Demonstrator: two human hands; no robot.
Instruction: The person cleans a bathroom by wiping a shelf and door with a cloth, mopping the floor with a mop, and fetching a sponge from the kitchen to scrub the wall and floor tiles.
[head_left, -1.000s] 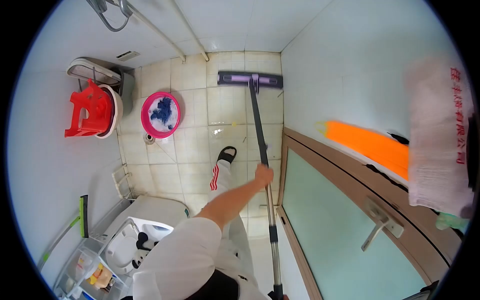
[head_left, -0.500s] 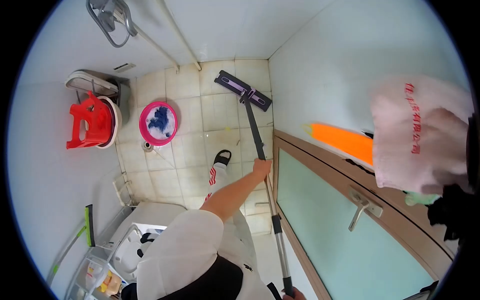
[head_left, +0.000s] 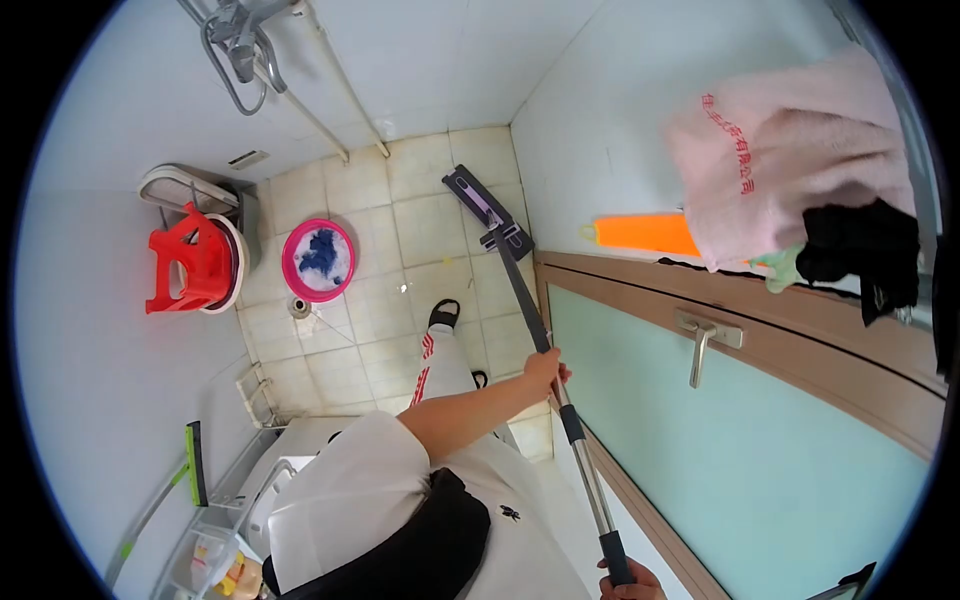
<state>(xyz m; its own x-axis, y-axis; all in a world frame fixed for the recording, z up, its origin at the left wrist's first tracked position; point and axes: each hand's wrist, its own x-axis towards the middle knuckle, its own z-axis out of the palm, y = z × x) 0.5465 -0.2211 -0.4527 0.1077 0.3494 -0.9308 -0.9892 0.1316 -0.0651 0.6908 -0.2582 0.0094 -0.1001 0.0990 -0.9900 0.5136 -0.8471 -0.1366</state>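
Observation:
My left hand [head_left: 544, 372] is wrapped round the middle of a flat mop's pole [head_left: 521, 292]. Lower down, at the frame's bottom edge, my right hand [head_left: 632, 582] grips the dark end of the same pole. The mop's long dark plate with purple parts [head_left: 470, 196] rests on the tiled floor, close to the right-hand wall and the door frame. Its lower end looks folded or tilted at the joint. Further left, a pink basin [head_left: 287, 268] holds foamy water and a blue cloth [head_left: 319, 251].
A red stool [head_left: 190, 262] sits over stacked basins by the left wall. Pipes and a shower fitting [head_left: 238, 42] are on the far wall. To the right are a glass door [head_left: 640, 370], a hanging pink towel [head_left: 790, 150] and an orange item [head_left: 645, 234]. A green squeegee [head_left: 194, 465] leans at lower left.
The mop plate has swung to a steeper angle and come nearer to me, its lower end closer to the door frame. Both hands have shifted right with the pole. My view has turned slightly.

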